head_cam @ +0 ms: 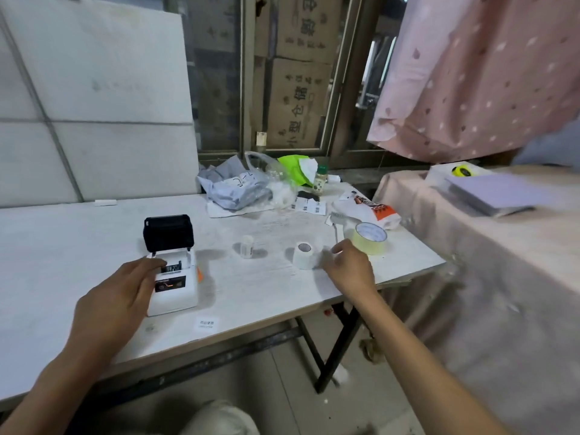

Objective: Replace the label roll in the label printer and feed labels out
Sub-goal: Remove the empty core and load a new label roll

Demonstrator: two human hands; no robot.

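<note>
A small white label printer [175,290] stands on the white table [62,252] with its black lid [168,232] tilted up and open. My left hand [119,296] rests against the printer's left side, fingertips at the edge of the open bay. A white label roll [303,255] stands on end to the right of the printer. My right hand [350,266] hovers just right of that roll, fingers spread, holding nothing. A smaller, nearly spent roll [247,246] stands between the printer and the full roll.
A roll of clear packing tape [370,238] sits behind my right hand. Bags, a small bottle [320,180], loose labels and a snack packet [373,210] clutter the far right of the table. A cloth-covered surface [502,246] stands to the right.
</note>
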